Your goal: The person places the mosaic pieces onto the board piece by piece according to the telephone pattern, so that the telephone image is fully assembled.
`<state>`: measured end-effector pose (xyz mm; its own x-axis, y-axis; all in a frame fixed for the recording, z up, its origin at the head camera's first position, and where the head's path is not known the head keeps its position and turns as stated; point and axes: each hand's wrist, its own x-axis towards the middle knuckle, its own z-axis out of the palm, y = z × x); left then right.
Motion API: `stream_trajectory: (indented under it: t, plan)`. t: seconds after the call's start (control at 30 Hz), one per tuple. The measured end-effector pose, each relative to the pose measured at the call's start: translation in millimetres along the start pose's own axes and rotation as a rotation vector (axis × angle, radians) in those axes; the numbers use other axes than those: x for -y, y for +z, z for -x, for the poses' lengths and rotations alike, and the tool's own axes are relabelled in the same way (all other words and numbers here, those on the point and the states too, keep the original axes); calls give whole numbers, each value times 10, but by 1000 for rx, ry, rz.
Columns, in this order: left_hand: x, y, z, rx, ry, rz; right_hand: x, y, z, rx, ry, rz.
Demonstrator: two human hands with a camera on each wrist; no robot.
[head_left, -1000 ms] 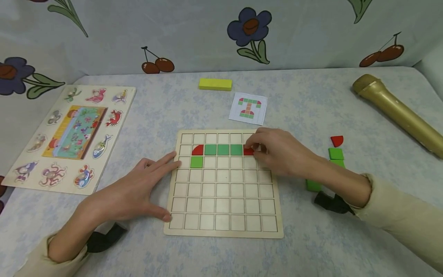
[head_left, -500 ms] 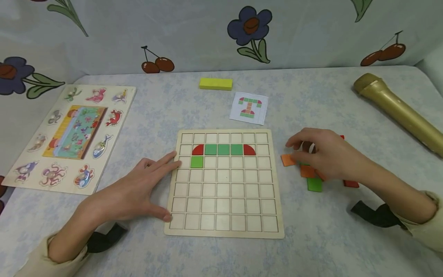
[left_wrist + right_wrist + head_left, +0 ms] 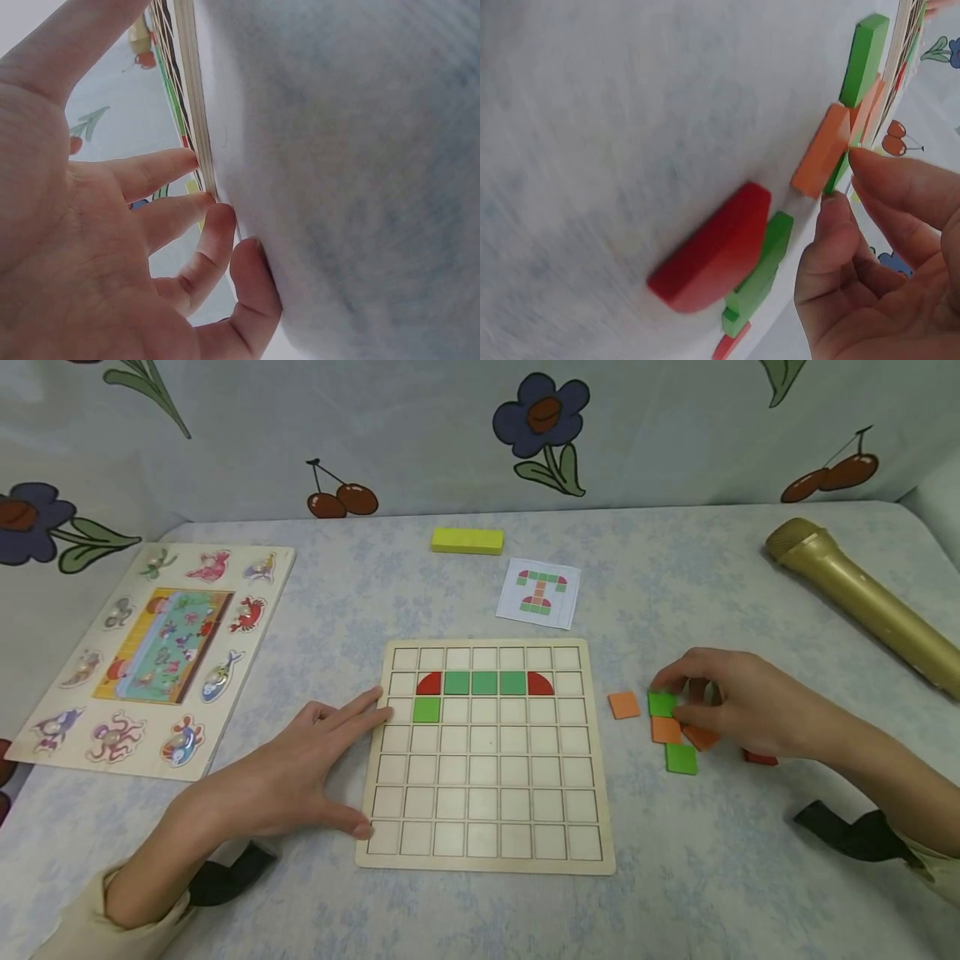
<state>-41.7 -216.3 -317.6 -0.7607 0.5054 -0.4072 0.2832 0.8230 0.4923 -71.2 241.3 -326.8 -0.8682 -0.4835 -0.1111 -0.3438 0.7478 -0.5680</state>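
My left hand (image 3: 277, 785) is spread along the left side of a wooden grid board (image 3: 480, 777), its thumb and fingertips touching the edge. On the board lie a row of green square tiles (image 3: 483, 683), a red quarter-round tile (image 3: 430, 683) at each end, and one green tile (image 3: 426, 710) below the left end. Right of the board, my right hand (image 3: 750, 702) pinches a green square tile (image 3: 662, 704) between thumb and finger. Beside it are orange tiles (image 3: 666, 729) and another green tile (image 3: 682, 759). A red tile (image 3: 716, 255) shows fully in the right wrist view.
A card with a coloured tile pattern (image 3: 538, 594) lies behind the board, near a yellow block (image 3: 467, 541). An animal puzzle board (image 3: 247, 693) occupies the left side. At the far right lies a gold microphone (image 3: 862, 602). More green tiles (image 3: 757, 277) sit past the red one.
My right hand has let go of the right-hand red tile on the board, moved right to the loose tiles and taken hold of a green one. The left hand has stayed still.
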Motion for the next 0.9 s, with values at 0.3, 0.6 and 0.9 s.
stream_trajectory:
  t: [0.3, 0.6, 0.9]
  plan:
    - [9, 4, -5, 5, 4, 1, 17, -30, -45, 44, -12, 43]
    - [6, 6, -7, 6, 12, -8, 28, -37, -63, 33, -3, 117]
    - [4, -2, 0, 8, 6, -1, 9, -32, -72, 24, -2, 145]
